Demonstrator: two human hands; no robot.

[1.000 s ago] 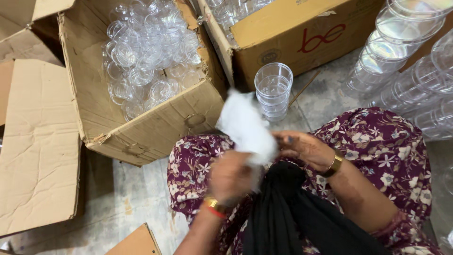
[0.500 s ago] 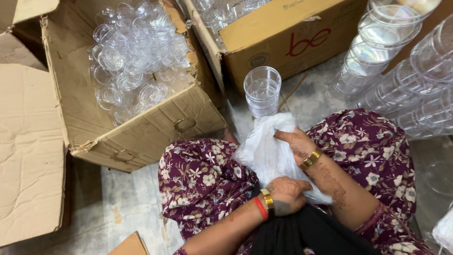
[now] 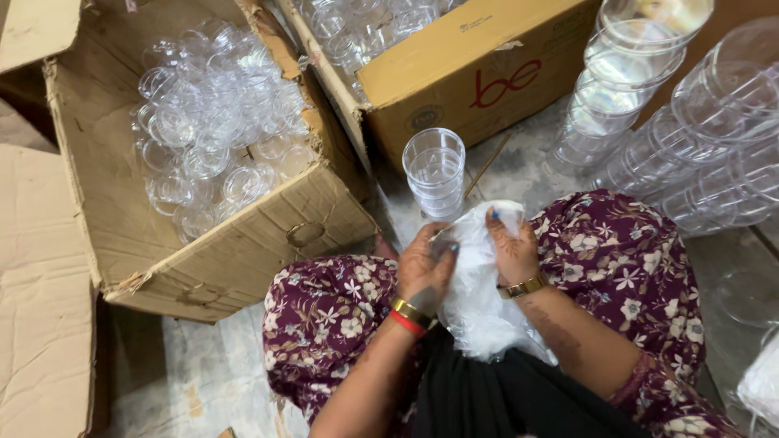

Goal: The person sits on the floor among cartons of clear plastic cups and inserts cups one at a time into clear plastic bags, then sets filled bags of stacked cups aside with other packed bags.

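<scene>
Both hands, left hand [image 3: 423, 268] and right hand [image 3: 511, 247], grasping the thin plastic bag [image 3: 479, 300] mouth in my lap, working it open; next likely calls for the near cup stack [image 3: 436, 172].

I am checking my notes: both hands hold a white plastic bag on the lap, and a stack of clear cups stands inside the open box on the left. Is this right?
Not quite. The head view shows the stack of clear cups standing on the floor between the two boxes, not inside the left box. Left hand and right hand do hold the white plastic bag.
</scene>
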